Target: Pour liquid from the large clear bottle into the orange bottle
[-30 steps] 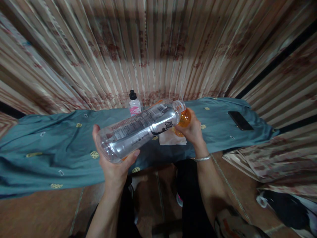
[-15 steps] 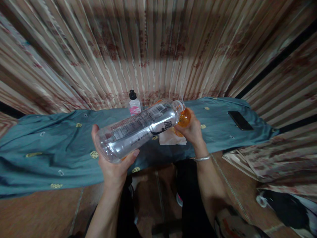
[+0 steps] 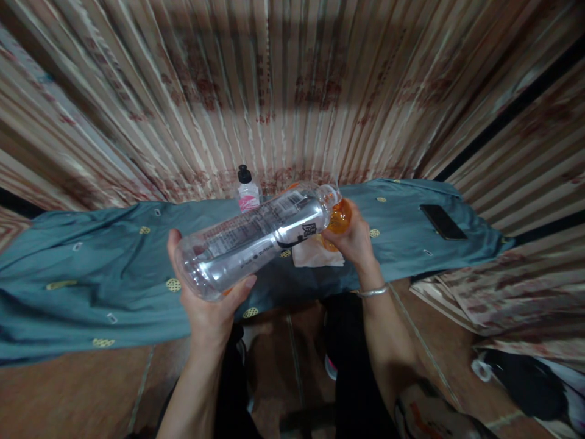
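Observation:
My left hand (image 3: 211, 305) grips the base of a large clear plastic bottle (image 3: 256, 238), tilted almost flat with its open neck pointing up and to the right. The neck meets a small orange translucent container (image 3: 340, 221) that my right hand (image 3: 354, 241) holds over the table. A white folded tissue (image 3: 315, 255) lies on the cloth just under the two.
A teal cloth (image 3: 91, 274) with gold dots covers the low table. A small pink-labelled bottle with a black cap (image 3: 248, 192) stands at the back edge. A black phone (image 3: 443, 222) lies at the right. Striped curtains hang behind; tiled floor lies below.
The bottle's base and my left hand have drifted very slightly to the left. Otherwise nothing has visibly changed.

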`<state>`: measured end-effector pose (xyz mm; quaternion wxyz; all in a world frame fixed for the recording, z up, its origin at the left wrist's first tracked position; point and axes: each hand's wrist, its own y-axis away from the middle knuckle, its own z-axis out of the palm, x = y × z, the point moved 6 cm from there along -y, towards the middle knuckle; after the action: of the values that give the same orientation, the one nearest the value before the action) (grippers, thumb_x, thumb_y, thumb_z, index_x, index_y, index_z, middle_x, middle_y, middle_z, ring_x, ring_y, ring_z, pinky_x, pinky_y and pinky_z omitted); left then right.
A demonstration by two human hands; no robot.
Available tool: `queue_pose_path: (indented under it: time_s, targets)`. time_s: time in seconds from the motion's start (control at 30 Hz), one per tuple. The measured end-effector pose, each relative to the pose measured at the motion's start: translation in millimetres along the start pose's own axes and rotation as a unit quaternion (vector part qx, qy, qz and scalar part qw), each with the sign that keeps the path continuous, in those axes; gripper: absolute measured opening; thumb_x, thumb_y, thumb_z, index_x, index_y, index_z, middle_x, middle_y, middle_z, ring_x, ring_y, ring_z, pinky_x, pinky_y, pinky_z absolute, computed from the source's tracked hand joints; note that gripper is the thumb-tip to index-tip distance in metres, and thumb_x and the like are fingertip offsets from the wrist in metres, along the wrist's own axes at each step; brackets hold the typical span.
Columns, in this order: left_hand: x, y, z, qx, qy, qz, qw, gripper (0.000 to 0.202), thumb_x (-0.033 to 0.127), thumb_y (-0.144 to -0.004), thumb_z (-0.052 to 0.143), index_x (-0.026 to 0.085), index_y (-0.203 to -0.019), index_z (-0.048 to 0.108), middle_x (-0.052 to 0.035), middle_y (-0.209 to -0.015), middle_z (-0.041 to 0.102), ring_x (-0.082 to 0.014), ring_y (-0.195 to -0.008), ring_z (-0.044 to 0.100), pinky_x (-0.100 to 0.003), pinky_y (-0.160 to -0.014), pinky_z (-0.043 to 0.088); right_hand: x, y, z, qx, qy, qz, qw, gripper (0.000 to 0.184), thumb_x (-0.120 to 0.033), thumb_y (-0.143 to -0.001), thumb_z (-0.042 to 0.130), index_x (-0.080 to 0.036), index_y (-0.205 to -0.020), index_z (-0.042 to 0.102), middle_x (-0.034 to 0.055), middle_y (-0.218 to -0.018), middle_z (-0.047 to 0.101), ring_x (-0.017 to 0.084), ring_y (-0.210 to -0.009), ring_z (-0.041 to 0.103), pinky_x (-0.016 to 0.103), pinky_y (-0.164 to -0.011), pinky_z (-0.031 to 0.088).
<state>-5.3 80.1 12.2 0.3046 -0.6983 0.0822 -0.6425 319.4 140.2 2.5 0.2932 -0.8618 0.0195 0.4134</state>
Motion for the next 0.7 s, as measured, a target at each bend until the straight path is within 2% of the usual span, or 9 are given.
queue_pose_path:
  time_s: [0.1, 0.27, 0.4, 0.53, 0.7]
  targets:
    - [2.4, -0.6, -0.5, 0.008, -0.008, 0.013, 1.000, 0.119, 0.040, -0.057, 0.097, 0.043, -0.161, 0.039, -0.0032, -0.164, 0.041, -0.0353, -0.152, 0.042, -0.050, -0.130, 0.033, 0.9, 0.2, 0.6, -0.001, 0.005, 0.004, 1.000, 0.081, -0.039, -0.067, 0.085, -0.022, -0.141, 0.057, 0.0131, -0.134, 0.073, 0.037, -0.122, 0.073, 0.054, -0.107, 0.060]
    - [3.0, -1.1, 0.5, 0.015, -0.013, -0.005, 1.000, 0.121, 0.045, -0.055, 0.096, 0.041, -0.162, 0.038, -0.0045, -0.158, 0.046, -0.0362, -0.151, 0.045, -0.050, -0.130, 0.034, 3.5, 0.1, 1.9, -0.005, 0.006, -0.002, 1.000, 0.083, -0.037, -0.068, 0.085, -0.023, -0.143, 0.055, 0.0121, -0.132, 0.074, 0.036, -0.121, 0.073, 0.055, -0.106, 0.060]
    - [2.8, -1.7, 0.0, 0.018, -0.018, -0.013, 1.000, 0.124, 0.049, -0.053, 0.096, 0.040, -0.161, 0.038, -0.0051, -0.161, 0.042, -0.0374, -0.153, 0.042, -0.050, -0.130, 0.034, 3.7, 0.0, 2.2, -0.004, 0.011, -0.008, 1.000, 0.084, -0.038, -0.068, 0.085, -0.023, -0.144, 0.054, 0.0121, -0.132, 0.074, 0.036, -0.120, 0.074, 0.054, -0.106, 0.060]
    - [-0.4, -2.1, -3.8, 0.016, -0.027, -0.008, 0.999, 0.125, 0.047, -0.052, 0.096, 0.038, -0.162, 0.038, -0.0059, -0.161, 0.043, -0.0374, -0.151, 0.043, -0.051, -0.129, 0.035, 2.4, -0.1, 1.8, -0.003, 0.008, 0.002, 1.000, 0.082, -0.040, -0.067, 0.085, -0.022, -0.142, 0.056, 0.0133, -0.130, 0.075, 0.037, -0.119, 0.074, 0.055, -0.105, 0.060]
    - [-2.6, -1.6, -6.1, 0.012, -0.033, 0.010, 0.999, 0.121, 0.044, -0.054, 0.096, 0.041, -0.161, 0.039, -0.0041, -0.161, 0.043, -0.0359, -0.151, 0.043, -0.049, -0.129, 0.034, 1.6, -0.3, 1.6, -0.010, 0.001, 0.009, 1.000, 0.083, -0.040, -0.066, 0.085, -0.023, -0.142, 0.055, 0.0124, -0.129, 0.075, 0.037, -0.118, 0.074, 0.056, -0.105, 0.060]
